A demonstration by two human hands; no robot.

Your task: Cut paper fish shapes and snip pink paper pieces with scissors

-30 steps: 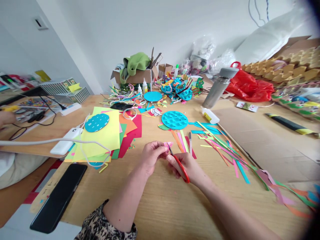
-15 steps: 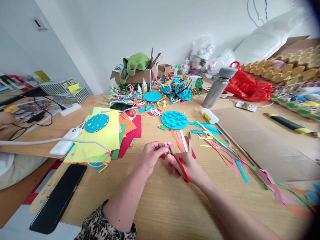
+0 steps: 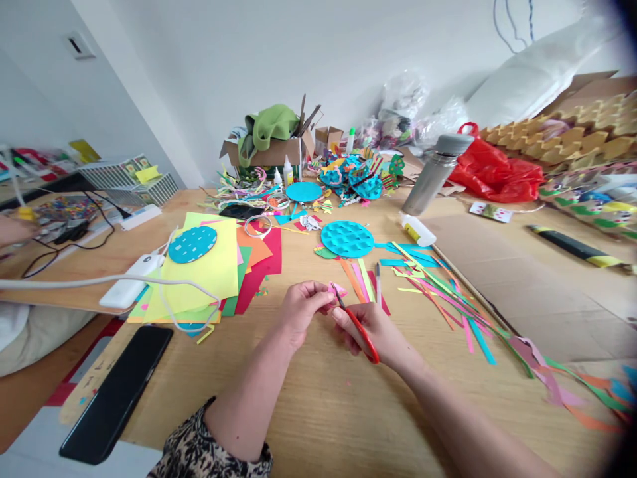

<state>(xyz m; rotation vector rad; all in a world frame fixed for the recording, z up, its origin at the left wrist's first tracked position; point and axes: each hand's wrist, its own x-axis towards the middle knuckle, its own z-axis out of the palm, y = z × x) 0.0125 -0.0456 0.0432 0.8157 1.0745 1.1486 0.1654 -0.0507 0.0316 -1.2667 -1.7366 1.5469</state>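
Observation:
My left hand (image 3: 301, 312) pinches a small pink paper piece (image 3: 339, 289) just above the wooden table (image 3: 318, 411). My right hand (image 3: 379, 336) grips red-handled scissors (image 3: 359, 328), whose blades point up-left into the pink piece. Both hands meet near the middle of the table. Loose coloured paper strips (image 3: 442, 292) lie to the right of my hands, and a pen (image 3: 378, 275) lies just beyond them.
A stack of coloured paper sheets (image 3: 209, 265) with a teal disc lies left, another teal woven disc (image 3: 347, 238) ahead. A black phone (image 3: 118, 392) sits front left, a metal flask (image 3: 436, 174) and glue bottle (image 3: 418, 230) behind right. Another person's hand (image 3: 12, 229) shows far left.
The pink piece has turned slightly between my fingers. The other person's hand at far left has shifted with a white cable.

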